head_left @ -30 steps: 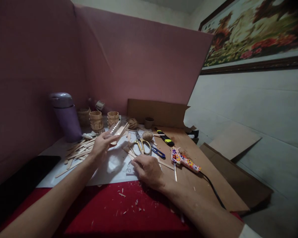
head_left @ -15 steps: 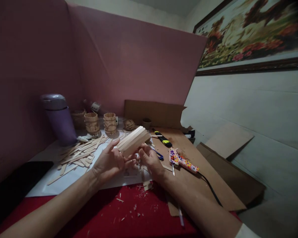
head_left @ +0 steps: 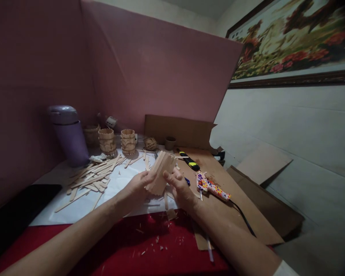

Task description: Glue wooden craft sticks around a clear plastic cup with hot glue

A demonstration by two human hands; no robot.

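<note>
Between my two hands is a piece built of pale craft sticks [head_left: 160,174] set side by side, tilted above the white paper. My left hand [head_left: 138,188] grips its left side, the thumb along the edge. On the right side my right hand [head_left: 178,186] holds it, with the thumb pressed on its near face. The fingers behind the piece are mostly hidden. Loose craft sticks [head_left: 93,176] lie in a heap to the left. To the right rests a flower-patterned glue gun [head_left: 211,187], and beyond my right hand is a black and yellow utility knife [head_left: 189,161].
Two stick-built cups [head_left: 107,141] stand at the back, near a ball of twine [head_left: 150,144] and a small dark pot [head_left: 170,143]. A purple bottle [head_left: 70,140] stands at left. Cardboard [head_left: 235,214] covers the right side; scraps litter the red cloth [head_left: 126,249].
The craft-stick piece has turned from lying slanted to more upright, its face toward me. My right hand has moved up onto its side, and my left fingers have closed around it.
</note>
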